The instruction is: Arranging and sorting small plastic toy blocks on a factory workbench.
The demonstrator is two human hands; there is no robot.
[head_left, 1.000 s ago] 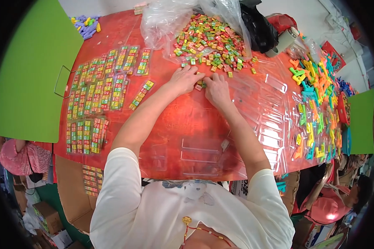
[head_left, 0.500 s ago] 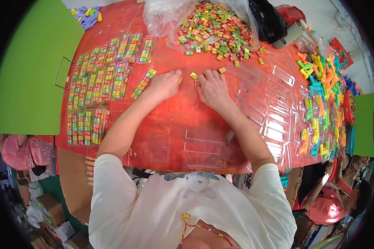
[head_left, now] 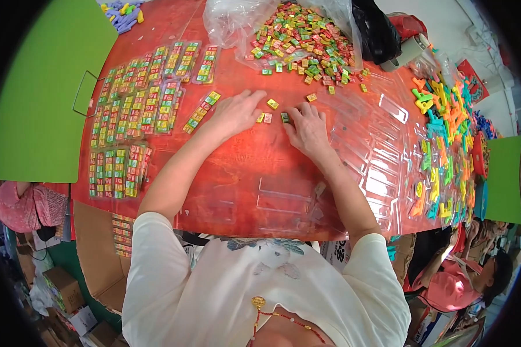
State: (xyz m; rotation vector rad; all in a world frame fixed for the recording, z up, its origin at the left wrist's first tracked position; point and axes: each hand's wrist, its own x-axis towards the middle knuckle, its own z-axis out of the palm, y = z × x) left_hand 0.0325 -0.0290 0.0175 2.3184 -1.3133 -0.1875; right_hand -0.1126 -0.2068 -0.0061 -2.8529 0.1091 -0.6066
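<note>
On the red tabletop, my left hand (head_left: 237,113) lies with its fingers stretched to the right and spread apart. By its thumb are a small yellow box (head_left: 260,117) and a small pink-red box (head_left: 268,118), side by side. My right hand (head_left: 310,128) has thumb and forefinger closed around a small green box (head_left: 285,117). Between and beyond the hands, a yellow box (head_left: 272,104) and another yellow box (head_left: 311,97) lie loose. Left of my left hand is a clear tray strip (head_left: 202,112) filled with a row of coloured boxes.
A heap of small boxes (head_left: 307,43) spills from a clear plastic bag (head_left: 228,23) at the far side. Filled strips (head_left: 130,110) cover the left; clear trays (head_left: 382,168) and colourful plastic toy pistols (head_left: 446,110) lie right. A green board (head_left: 46,92) borders the left.
My left hand has opened and moved slightly right, leaving a yellow box beside the pink-red one. My right hand has shifted right and down and now holds a green box.
</note>
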